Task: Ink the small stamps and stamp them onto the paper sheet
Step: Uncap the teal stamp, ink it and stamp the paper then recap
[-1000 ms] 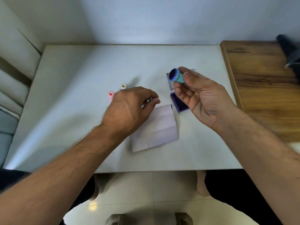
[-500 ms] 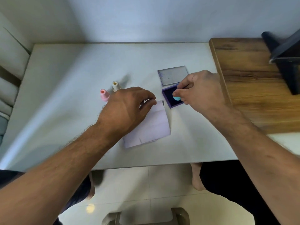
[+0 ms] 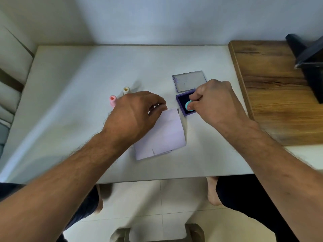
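Three small stamps are counted: a teal stamp (image 3: 188, 106) held over the pad, a pink stamp (image 3: 112, 100) and a cream stamp (image 3: 126, 90) stood upright on the table. One purple ink pad (image 3: 181, 102) is seen, one clear lid (image 3: 189, 81), one paper sheet (image 3: 164, 137). Two hands are counted: left hand (image 3: 134, 117), right hand (image 3: 215, 103).

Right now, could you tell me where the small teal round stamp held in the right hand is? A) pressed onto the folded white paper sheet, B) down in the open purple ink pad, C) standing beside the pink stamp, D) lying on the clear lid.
B: the right hand pinches the small teal round stamp down inside the open purple ink pad, apart from the folded white paper sheet.
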The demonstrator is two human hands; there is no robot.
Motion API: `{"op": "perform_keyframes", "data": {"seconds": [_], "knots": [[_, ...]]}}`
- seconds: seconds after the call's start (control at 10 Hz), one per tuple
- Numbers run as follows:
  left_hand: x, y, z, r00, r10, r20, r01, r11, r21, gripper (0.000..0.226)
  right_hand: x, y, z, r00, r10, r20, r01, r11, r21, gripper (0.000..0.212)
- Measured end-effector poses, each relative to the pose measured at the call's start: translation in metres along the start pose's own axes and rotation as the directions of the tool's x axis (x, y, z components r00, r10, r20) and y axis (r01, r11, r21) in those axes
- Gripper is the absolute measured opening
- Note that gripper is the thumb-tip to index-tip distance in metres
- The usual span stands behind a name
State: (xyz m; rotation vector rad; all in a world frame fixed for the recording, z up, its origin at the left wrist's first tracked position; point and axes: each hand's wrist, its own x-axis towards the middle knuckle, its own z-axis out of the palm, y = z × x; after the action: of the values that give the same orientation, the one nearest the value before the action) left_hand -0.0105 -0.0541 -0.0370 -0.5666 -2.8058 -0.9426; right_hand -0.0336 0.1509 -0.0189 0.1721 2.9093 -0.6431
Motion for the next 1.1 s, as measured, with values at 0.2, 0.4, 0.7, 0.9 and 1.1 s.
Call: {"op": "perform_keyframes", "data": {"seconds": [0.2,0.4,0.7,0.9,1.1], "knots": [[-0.001,0.001,-0.002,1.000,-0.006,-0.001,0.006,1.000,-0.004,0.015,-0.003,-0.001,-0.001,0.998,-0.063,0.000,0.063,0.996,-0.058,0.013],[-0.007,0.001,-0.005,1.000,-0.009,0.019,0.009,1.000,0.011,0.014,0.009,-0.003,0.001,0.994,-0.039,0.106,0.050,0.994,-0.099,0.012],[-0.010,-0.004,-0.007,0.999,-0.051,0.016,0.051,0.998,0.027,0.009,0.005,-0.005,0.001,0.996,0.001,0.084,0.001,1.000,-0.024,0.022],[-0.014,-0.012,-0.003,0.998,-0.036,0.044,0.034,0.999,0.035,0.015,0.010,-0.009,0.002,0.990,0.056,0.132,-0.050,0.998,-0.049,0.026],[-0.016,-0.011,-0.012,0.997,-0.066,0.029,0.064,0.996,0.067,0.012,0.004,-0.006,0.002,0.997,0.069,0.028,-0.071,0.995,0.077,0.032]]}}
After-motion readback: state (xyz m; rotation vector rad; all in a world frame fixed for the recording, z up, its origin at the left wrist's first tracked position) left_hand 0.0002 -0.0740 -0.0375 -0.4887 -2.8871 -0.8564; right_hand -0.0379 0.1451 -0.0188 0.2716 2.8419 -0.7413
